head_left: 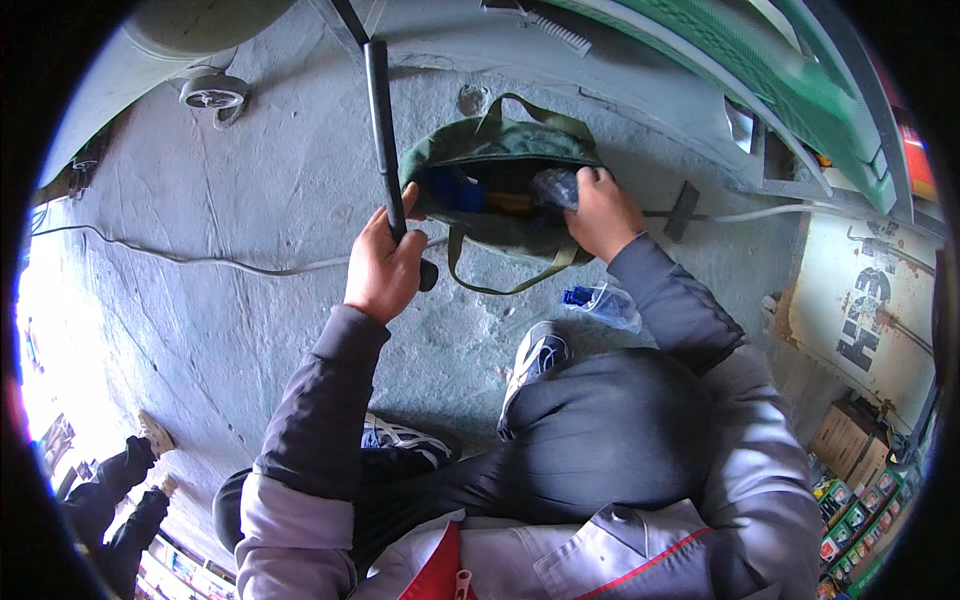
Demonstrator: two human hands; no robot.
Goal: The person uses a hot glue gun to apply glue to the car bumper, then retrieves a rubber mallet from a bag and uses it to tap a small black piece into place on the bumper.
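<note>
A green canvas tool bag point(500, 140) lies on the floor before me, its mouth gaping and two handles loose. My left hand point(383, 265) is closed around a dark metal bar point(383, 120), which stands across the bag's left end; a fingertip is close to the bag's rim. At the right end of the mouth, my right hand point(605, 213) is closed on a clear plastic-wrapped bundle point(555, 187), whose contents I cannot make out. Inside the bag show a blue object point(468, 196) and a yellowish-brown one point(508, 203). Much of the interior is dark.
Near my right forearm lies a clear plastic bag with blue pieces point(603, 303). A grey cable point(250, 267) crosses the floor. Green mesh-covered furniture point(790, 70) stands far right, a rusty white panel point(860, 290) at right. Another person's legs point(125, 485) are at lower left.
</note>
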